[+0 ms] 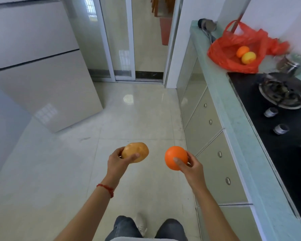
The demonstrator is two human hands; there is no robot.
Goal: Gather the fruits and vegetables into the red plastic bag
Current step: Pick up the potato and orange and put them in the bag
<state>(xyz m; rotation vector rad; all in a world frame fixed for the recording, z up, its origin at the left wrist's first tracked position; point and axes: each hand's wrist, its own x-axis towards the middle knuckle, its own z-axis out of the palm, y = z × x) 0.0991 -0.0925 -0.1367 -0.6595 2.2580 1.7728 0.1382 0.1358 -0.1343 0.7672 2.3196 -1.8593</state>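
— Lower centre, leftward: left hand [117,162], with a red string bracelet [106,188] at the wrist. Fingers?

— Curled round one potato [135,152], thumb laid across its near face, the rest wrapped behind. Held in the air over the pale tiled floor [134,119].

— Just right of that?

— Right hand [189,166], fingers [177,160] bent round one orange [176,158], thumb on the front, others tucked behind. Apart from the potato, at about the same height in the frame.

— Further right, upper corner?

— Red plastic bag [233,42] slumped on the green desk [215,87], mouth wide. Two fruits inside, touching: one small orange fruit [242,51] behind, one yellow fruit [249,57] in front.

— Count overall?

— One potato, one orange in hand, two fruits bagged; four pieces in all, one bag.

— Near the bag?

— A steel pot [293,64] just right of it, a black gas hob [283,94] below with two knobs [270,112], a dark utensil [207,26] lying beyond the bag at the desk's far end. Bag well apart from both hands.
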